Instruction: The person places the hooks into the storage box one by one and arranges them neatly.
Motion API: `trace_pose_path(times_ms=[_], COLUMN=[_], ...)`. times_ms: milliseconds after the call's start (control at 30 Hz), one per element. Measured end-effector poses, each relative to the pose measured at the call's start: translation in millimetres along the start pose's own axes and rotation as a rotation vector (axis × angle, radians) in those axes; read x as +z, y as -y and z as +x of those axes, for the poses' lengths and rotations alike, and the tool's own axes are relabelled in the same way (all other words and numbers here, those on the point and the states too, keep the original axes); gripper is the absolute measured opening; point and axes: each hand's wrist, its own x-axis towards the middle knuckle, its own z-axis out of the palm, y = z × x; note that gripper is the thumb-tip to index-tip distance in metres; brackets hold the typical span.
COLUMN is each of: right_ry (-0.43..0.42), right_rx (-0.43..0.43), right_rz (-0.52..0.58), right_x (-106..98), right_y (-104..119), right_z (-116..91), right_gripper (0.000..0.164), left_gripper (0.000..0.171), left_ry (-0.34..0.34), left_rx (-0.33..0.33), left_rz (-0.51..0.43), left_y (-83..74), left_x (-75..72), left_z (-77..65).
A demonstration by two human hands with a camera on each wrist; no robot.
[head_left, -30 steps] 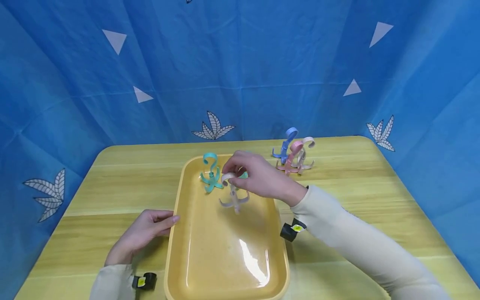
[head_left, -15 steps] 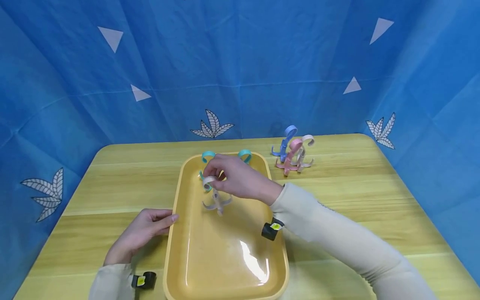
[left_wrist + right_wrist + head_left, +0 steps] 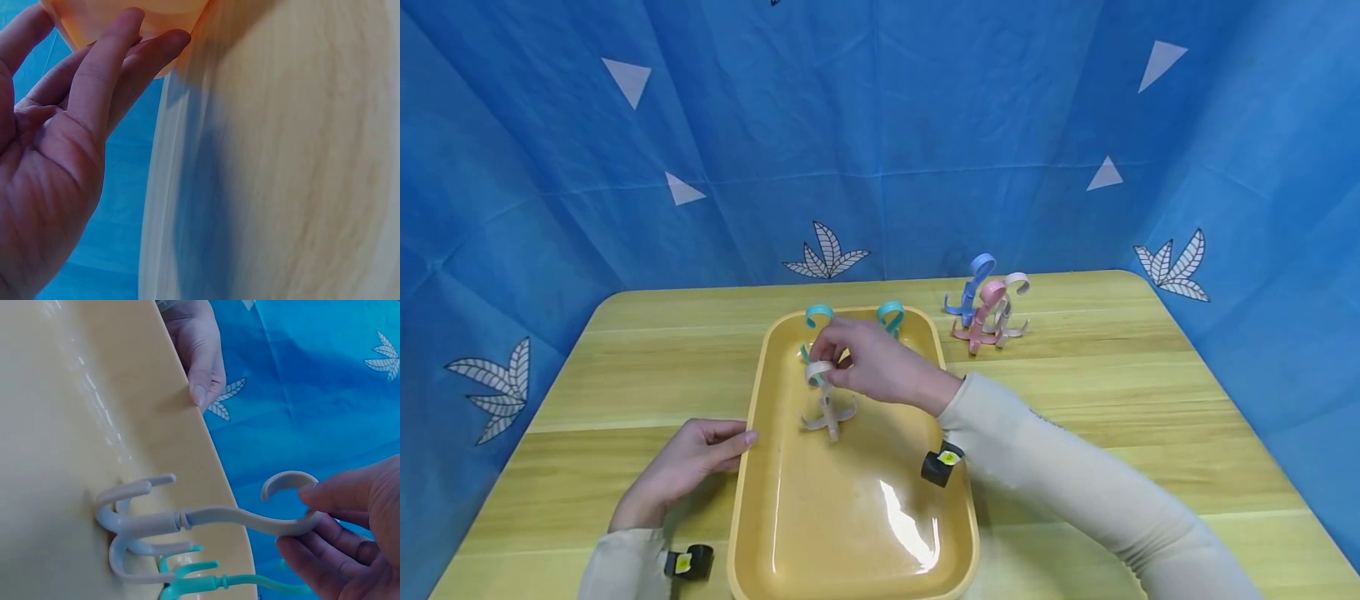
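Note:
My right hand point(image 3: 880, 365) pinches the curled top of a whitish multi-prong hanging hook point(image 3: 215, 515) between thumb and fingers. Held upright, the hook has its prongs down at the floor of the yellow tray point(image 3: 850, 533), left of the middle; whether they touch it I cannot tell. Just behind it in the tray is a teal hook point(image 3: 818, 310), partly covered by my hand. A second teal hook point(image 3: 891, 312) stands at the tray's back right, its lower part hidden. My left hand point(image 3: 688, 462) holds the tray's left rim, thumb on top and fingers point(image 3: 100, 78) against the outside.
On the table point(image 3: 1120, 392), behind and right of the tray, a blue hook point(image 3: 968, 300), a pink hook point(image 3: 981, 321) and another whitish hook point(image 3: 1004, 317) stand close together. Blue cloth point(image 3: 880, 150) hangs around the table's back and sides.
My right hand has carried the whitish hook leftward across the tray, then slightly lower. The right teal hook has come out from behind my hand. My left hand stays on the rim.

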Motion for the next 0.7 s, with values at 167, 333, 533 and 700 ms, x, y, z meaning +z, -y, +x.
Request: trace_pose_path(times_ms=[167,333,533,700], right_ry=[0.035,0.027,-0.017,-0.066], right_rx=[-0.024,-0.022,0.01,0.013], right_rz=[0.002,-0.017,-0.019,-0.006], right_x=[-0.5,-7.4,-15.3,-24.7], right_y=[-2.8,-3.6,-8.0,-11.2], right_z=[-1.8,-5.5,-12.6,-21.2], right_gripper=[0.018,0.02,0.02,0.019], left_gripper=[0.049,0.049,0.049,0.049], left_ry=[-0.01,-0.013,-0.014,-0.013], left_rx=[-0.008,-0.006,-0.008,-0.005], left_rz=[0.008,0.018,0.031,0.029], left_y=[-1.2,-2.6,-1.6,-1.5], left_x=[0.4,0.4,-0.1,0.5], left_z=[0.5,0.7,0.0,-0.2])
